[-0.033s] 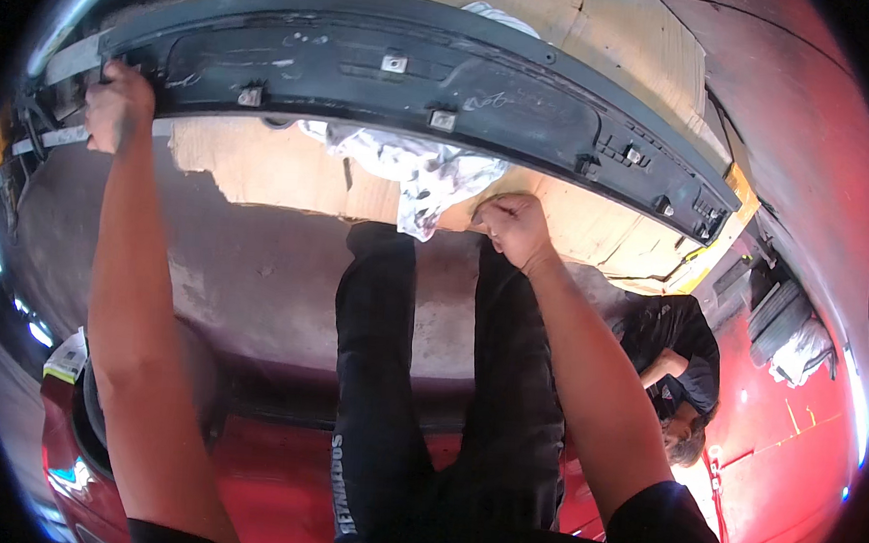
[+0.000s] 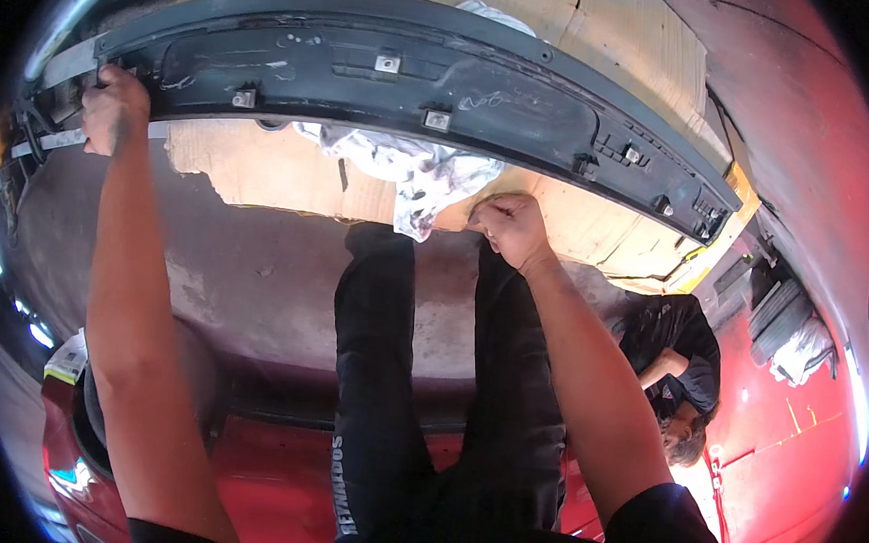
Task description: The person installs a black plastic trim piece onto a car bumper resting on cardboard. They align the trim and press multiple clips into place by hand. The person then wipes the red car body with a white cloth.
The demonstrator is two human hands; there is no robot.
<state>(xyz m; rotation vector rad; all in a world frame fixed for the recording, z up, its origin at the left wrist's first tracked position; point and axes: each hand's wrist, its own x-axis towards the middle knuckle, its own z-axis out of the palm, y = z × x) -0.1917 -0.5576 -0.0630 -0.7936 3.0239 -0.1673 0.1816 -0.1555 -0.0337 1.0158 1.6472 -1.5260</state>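
A long black plastic trim panel, curved by the lens, lies across the far side with metal clips on its upward face. My left hand is closed around the panel's left end. Below the panel's middle, my right hand is closed, its fingers curled at the near edge of a cardboard sheet. Whatever those fingers hold, if anything, is hidden. Left of that hand, a stained white cloth hangs from under the panel over the cardboard.
Metal rails jut out at the left. To the right, another person in dark clothes has an arm bent. Farther right are a white bundle and a red floor. A red glossy surface is around my legs.
The panel has shifted very slightly to the left, along with my left hand. My right hand is almost in the same place.
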